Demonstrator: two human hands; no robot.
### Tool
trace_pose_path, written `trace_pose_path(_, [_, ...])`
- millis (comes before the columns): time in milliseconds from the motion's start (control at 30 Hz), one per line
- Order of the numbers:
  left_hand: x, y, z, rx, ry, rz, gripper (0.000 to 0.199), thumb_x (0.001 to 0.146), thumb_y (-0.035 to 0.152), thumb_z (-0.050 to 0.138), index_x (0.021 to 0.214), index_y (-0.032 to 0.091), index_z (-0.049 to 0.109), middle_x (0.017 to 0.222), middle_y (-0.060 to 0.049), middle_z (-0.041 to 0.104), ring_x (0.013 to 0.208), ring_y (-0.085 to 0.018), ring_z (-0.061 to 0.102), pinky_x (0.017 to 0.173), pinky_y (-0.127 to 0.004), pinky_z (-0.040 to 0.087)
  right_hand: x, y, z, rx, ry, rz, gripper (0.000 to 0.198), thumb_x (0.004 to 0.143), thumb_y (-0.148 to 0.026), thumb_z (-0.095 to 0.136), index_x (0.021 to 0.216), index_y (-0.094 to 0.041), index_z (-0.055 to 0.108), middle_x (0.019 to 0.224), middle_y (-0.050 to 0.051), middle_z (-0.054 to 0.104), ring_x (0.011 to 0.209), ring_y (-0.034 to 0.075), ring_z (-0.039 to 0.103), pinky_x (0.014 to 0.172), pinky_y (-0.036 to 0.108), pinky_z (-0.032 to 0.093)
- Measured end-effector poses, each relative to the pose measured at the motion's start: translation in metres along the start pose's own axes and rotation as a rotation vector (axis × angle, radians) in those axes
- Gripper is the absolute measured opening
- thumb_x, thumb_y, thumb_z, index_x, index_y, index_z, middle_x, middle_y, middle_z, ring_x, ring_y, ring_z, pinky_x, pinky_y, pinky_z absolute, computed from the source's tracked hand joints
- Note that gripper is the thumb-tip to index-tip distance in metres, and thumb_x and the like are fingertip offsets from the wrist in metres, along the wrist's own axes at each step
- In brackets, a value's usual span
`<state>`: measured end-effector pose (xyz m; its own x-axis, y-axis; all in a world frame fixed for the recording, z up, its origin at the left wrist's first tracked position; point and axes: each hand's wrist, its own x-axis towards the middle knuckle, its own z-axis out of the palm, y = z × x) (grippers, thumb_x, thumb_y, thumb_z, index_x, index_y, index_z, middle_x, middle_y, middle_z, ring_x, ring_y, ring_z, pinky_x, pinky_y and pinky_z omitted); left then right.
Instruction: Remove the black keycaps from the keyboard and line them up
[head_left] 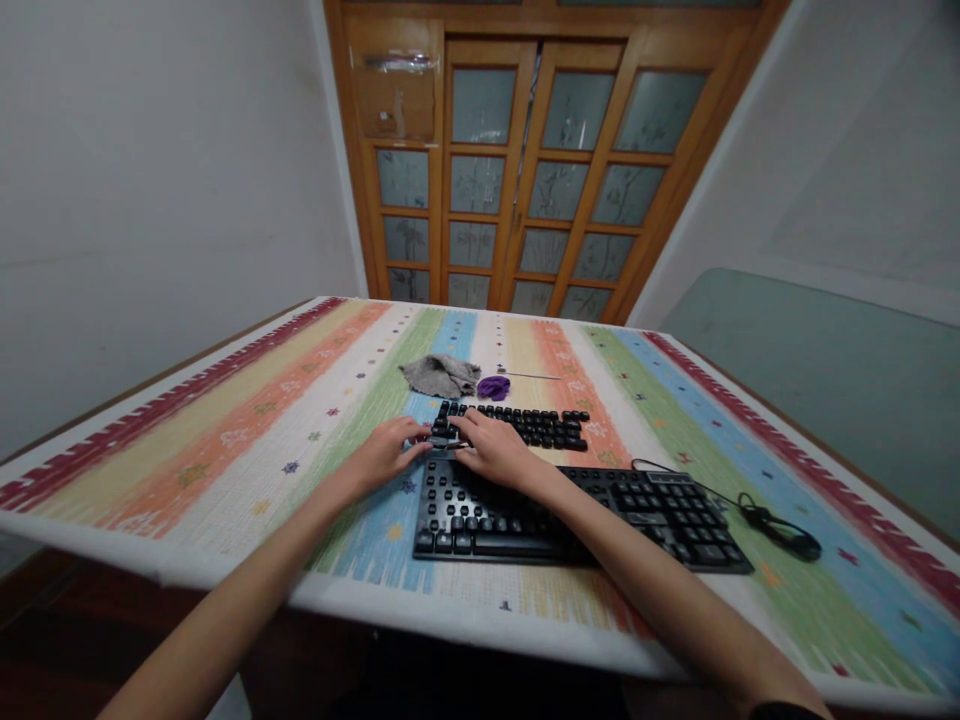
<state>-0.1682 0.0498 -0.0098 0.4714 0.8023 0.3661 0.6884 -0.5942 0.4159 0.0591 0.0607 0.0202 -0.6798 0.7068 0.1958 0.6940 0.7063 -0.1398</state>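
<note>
My left hand (388, 453) is closed in a pinch, thumb and forefinger at the left end of a small dark piece (442, 442). Reaching in from the other side, my right hand (495, 450) has its fingers bent around the same spot; the hand itself partly hides what they hold. Whether the piece is a keycap or a tool is too small to tell. Beneath my right wrist lies a black keyboard (510, 546), bare of keycaps over much of its upper left, with caps along the bottom row and at the right. Loose black keycaps (551, 430) stand in rows just behind it.
Behind the keycaps lie a crumpled grey cloth (441, 374), a purple bunched cloth (493, 387) and a thin rod (532, 376). The keyboard's bundled cable (784, 532) rests at the right. A striped tablecloth (300, 450) covers the table.
</note>
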Motion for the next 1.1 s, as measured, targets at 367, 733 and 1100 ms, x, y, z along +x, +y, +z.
trace_pose_path(367, [0.001, -0.008, 0.019, 0.06, -0.032, -0.034, 0.023, 0.094, 0.031, 0.054, 0.099, 0.021, 0.073, 0.089, -0.007, 0.069, 0.084, -0.02, 0.061, 0.08, -0.031, 0.047, -0.013, 0.007, -0.04, 0.351, 0.253, -0.069, 0.023, 0.1, -0.02, 0.039, 0.094, -0.014, 0.061, 0.092, 0.007, 0.055, 0.09, 0.019, 0.053, 0.084, 0.032, 0.043])
trace_pose_path(733, [0.001, -0.007, 0.021, 0.045, 0.001, -0.075, 0.021, 0.093, 0.029, 0.055, 0.104, 0.019, 0.07, 0.092, -0.007, 0.069, 0.075, -0.018, 0.06, 0.08, -0.033, 0.048, -0.03, 0.002, -0.058, 0.472, 0.267, -0.054, 0.032, 0.099, -0.029, 0.044, 0.071, -0.017, 0.053, 0.077, 0.003, 0.056, 0.074, 0.016, 0.052, 0.071, 0.029, 0.04])
trace_pose_path(1100, [0.0, -0.006, 0.02, 0.058, 0.033, -0.103, 0.021, 0.091, 0.028, 0.058, 0.105, 0.017, 0.07, 0.095, -0.007, 0.071, 0.075, -0.018, 0.063, 0.079, -0.031, 0.05, -0.037, 0.002, -0.045, 1.046, 0.168, 0.119, 0.022, 0.09, -0.036, 0.057, 0.09, -0.015, 0.061, 0.067, -0.001, 0.056, 0.059, 0.011, 0.051, 0.057, 0.025, 0.039])
